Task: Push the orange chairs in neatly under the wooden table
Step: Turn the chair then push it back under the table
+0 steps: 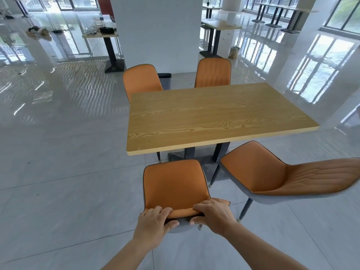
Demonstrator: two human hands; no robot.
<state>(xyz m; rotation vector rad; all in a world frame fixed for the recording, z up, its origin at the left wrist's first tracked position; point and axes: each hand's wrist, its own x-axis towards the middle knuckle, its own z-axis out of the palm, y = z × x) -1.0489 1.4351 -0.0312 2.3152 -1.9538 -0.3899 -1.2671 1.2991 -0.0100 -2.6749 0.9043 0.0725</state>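
A wooden table (214,115) stands in the middle of the floor. On its near side, the near-left orange chair (175,182) stands a little out from the table edge. My left hand (153,223) and my right hand (214,213) both grip the top of its backrest. To its right, the near-right orange chair (272,176) is turned at an angle, with its backrest pointing right and away from the table. Two far orange chairs stand at the far side: the far-left chair (141,79) and the far-right chair (213,72), whose seats are hidden behind the tabletop.
A white pillar (157,32) rises behind the far chairs, with a dark bin (165,78) at its foot. Other tables (101,34) stand further back left and right. The grey tiled floor (68,152) lies open to the left.
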